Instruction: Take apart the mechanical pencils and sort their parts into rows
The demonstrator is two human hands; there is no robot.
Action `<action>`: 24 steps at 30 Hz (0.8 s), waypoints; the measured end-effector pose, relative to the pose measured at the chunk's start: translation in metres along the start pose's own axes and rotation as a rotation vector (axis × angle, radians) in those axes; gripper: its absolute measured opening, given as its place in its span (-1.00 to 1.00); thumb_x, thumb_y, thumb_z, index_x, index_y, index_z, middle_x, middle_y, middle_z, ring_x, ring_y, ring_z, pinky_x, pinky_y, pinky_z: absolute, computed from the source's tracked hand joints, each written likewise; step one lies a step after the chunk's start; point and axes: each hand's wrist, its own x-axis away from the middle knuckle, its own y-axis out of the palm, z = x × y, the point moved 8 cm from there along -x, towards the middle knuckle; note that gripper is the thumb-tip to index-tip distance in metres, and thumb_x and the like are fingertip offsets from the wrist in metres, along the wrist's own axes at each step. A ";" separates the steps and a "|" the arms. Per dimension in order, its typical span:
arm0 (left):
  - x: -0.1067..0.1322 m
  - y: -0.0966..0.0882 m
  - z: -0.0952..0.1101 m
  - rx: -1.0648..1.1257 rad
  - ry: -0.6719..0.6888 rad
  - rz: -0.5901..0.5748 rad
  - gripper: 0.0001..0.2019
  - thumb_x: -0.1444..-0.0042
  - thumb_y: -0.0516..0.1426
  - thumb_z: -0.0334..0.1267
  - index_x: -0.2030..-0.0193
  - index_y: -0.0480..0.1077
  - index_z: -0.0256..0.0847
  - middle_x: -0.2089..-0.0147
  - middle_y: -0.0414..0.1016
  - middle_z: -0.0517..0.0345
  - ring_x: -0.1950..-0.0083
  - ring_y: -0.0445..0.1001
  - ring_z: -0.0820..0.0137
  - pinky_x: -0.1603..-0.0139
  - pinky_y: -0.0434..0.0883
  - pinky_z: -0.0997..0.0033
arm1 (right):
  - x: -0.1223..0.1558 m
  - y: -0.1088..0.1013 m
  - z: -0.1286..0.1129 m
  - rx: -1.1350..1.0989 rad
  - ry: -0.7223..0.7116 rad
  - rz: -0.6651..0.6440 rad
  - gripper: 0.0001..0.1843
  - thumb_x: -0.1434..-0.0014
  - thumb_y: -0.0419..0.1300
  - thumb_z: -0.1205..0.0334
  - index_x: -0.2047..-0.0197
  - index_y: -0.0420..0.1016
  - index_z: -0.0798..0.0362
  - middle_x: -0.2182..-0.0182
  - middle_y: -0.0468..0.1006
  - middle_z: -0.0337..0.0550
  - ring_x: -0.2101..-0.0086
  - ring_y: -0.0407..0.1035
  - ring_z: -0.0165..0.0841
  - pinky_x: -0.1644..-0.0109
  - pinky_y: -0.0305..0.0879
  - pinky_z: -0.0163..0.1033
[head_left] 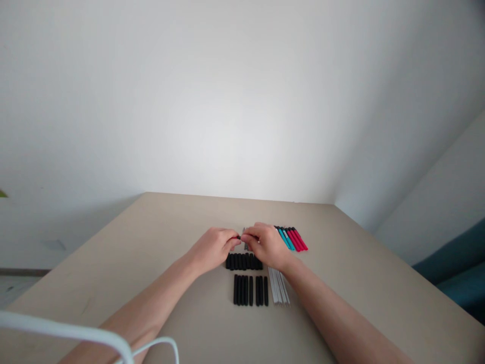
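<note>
My left hand (214,247) and my right hand (267,243) meet above the table, thumbs and fingertips pinched together. Between them shows the small dark end of a pen part (239,237), with a hint of red at the left fingertips; the rest is hidden by the fingers. Just below the hands lies a row of short black tubes (242,261). Nearer to me are several longer black tubes (243,290), in two groups. Thin white pen refills (279,288) lie side by side by my right wrist. Small grey pieces (246,246) are partly hidden behind my right fingers.
Beyond my right hand lie turquoise pens (288,239) and red pens (297,240) with black ends. The beige table (182,212) meets a white wall (235,101). White cables (76,331) cross the lower left. A blue-green cloth (450,263) hangs at the right.
</note>
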 end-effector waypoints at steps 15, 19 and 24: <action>0.000 -0.002 -0.003 0.149 -0.043 0.007 -0.70 -0.20 -0.02 -0.26 0.49 0.43 -0.19 0.54 0.44 0.23 0.49 0.36 0.46 0.39 0.22 0.52 | 0.000 -0.002 0.011 -0.124 0.101 0.022 -0.72 -0.17 0.08 0.18 0.49 0.48 0.10 0.59 0.44 -0.24 0.54 0.25 -0.46 0.45 0.07 -0.37; 0.001 0.001 -0.008 0.247 -0.094 0.023 -0.80 -0.17 0.01 -0.26 0.37 0.43 -0.18 0.48 0.50 0.25 0.45 0.42 0.46 0.37 0.27 0.53 | 0.001 -0.002 0.011 -0.156 0.102 0.017 -0.77 -0.16 0.08 0.20 0.42 0.48 0.10 0.60 0.41 -0.27 0.56 0.22 -0.48 0.46 0.06 -0.39; 0.001 0.001 -0.011 0.279 -0.124 0.037 -0.93 -0.09 0.11 -0.26 0.34 0.38 -0.18 0.43 0.52 0.26 0.43 0.43 0.47 0.36 0.28 0.54 | 0.001 0.001 0.014 -0.108 0.123 0.005 -0.55 -0.22 0.01 0.08 0.60 0.39 0.13 0.70 0.31 -0.28 0.61 0.14 -0.50 0.52 -0.02 -0.37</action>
